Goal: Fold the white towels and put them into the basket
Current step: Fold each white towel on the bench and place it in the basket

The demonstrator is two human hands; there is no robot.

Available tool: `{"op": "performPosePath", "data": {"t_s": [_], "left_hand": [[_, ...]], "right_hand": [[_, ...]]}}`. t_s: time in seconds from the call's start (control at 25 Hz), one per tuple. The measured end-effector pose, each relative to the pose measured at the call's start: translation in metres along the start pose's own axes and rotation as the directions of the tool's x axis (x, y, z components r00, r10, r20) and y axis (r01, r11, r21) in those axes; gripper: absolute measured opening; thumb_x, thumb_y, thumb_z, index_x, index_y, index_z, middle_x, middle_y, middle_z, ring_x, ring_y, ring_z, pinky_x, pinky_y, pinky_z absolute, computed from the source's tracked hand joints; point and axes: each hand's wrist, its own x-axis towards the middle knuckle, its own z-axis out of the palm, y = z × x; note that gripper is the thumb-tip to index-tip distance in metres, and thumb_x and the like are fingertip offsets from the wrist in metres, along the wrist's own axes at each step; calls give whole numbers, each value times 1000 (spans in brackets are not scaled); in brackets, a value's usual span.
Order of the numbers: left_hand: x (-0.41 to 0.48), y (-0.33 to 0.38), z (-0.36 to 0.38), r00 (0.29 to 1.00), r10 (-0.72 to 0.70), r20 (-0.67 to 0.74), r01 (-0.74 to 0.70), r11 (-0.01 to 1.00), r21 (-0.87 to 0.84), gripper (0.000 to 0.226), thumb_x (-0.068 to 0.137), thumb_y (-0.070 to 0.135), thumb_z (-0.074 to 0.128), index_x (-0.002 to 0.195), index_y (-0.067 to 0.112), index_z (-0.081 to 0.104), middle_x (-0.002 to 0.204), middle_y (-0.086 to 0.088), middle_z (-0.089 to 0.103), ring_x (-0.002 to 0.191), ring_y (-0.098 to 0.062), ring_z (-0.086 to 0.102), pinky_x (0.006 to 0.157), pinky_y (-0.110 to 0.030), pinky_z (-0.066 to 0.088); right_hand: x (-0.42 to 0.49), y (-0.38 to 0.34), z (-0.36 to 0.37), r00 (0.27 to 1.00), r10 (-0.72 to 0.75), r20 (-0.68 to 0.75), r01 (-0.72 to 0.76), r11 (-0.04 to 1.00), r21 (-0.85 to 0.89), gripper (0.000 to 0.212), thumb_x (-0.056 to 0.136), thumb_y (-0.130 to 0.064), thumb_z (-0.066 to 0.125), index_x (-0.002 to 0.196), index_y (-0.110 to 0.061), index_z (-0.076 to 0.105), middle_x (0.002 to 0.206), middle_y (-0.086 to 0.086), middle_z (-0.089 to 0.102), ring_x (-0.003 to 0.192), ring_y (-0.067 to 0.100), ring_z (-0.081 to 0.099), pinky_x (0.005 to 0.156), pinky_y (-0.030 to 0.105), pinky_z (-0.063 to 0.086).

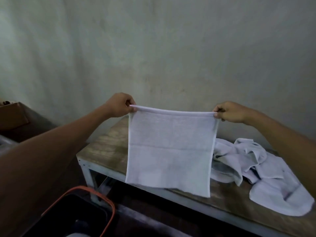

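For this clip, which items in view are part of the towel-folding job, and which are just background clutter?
Part of the job:
- held towel, pinched at its top corners by the left hand and right hand
- towel pile on the bench
- basket, orange-rimmed, lower left

Just lying about:
- wooden bench
- brown box, far left

Single head-worn view looks forward and down, close over the table (pixel 106 147).

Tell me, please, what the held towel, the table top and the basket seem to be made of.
Held towel: thin woven cloth, probably cotton, matte; it hangs limp and has a stitched hem.
Table top: worn wood, dull, with visible grain and stains; its frame looks like pale painted metal.
Basket: probably plastic, dark with a smooth orange rim, though the dim light leaves this uncertain.
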Motion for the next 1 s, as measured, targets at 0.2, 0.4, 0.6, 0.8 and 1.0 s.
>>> {"op": "performPosePath", "data": {"t_s": [0.2, 0.4, 0.6, 0.8, 1.0], "left_hand": [[8, -30, 57, 987, -95, -132, 81, 991, -105, 3, 78, 15, 70, 81, 16, 69, 86, -3, 69, 81, -19, 60, 72, -30, 47], [-23, -45, 99, 998, -44, -46, 39, 995, -96, 4, 79, 11, 67, 82, 13, 66, 85, 1, 64, 77, -19, 57, 71, -30, 45], [-34, -63, 131, 994, -8, 107, 8, 1000, -8, 7, 79, 10, 66, 82, 16, 65, 87, 0, 65, 76, -17, 54, 67, -27, 37], [15, -58, 137, 992, -46, -118, 27, 987, -158, 9, 76, 5, 63, 80, -3, 66, 84, -14, 66, 77, -21, 55, 66, -23, 30], [-9, -81, 168, 976, -41, -214, 6, 987, -163, 7, 80, 8, 65, 84, 11, 61, 81, -5, 65, 68, -24, 58, 64, -34, 46]], "right_hand": [[29, 24, 50, 985, -48, -163, 34, 995, -90, 8, 88, -6, 58, 93, -4, 65, 82, 6, 59, 78, 20, 51, 62, 26, 32], [15, 54, 95, 992, -21, -125, 22, 1000, 1, 15, 85, 0, 59, 84, -14, 63, 79, 8, 63, 75, 22, 56, 65, 28, 40], [2, 66, 126, 999, 32, 14, -32, 999, -1, 12, 88, -2, 58, 92, -10, 65, 88, 7, 63, 75, 22, 58, 62, 11, 47], [49, 64, 113, 963, 45, -264, -32, 998, 53, 15, 87, 0, 57, 96, -4, 68, 87, 13, 65, 78, 20, 56, 67, 20, 41], [37, 66, 132, 964, 39, -264, -25, 998, 59, 14, 84, -5, 59, 92, -14, 67, 79, 6, 65, 73, 24, 60, 71, 32, 46]]}}
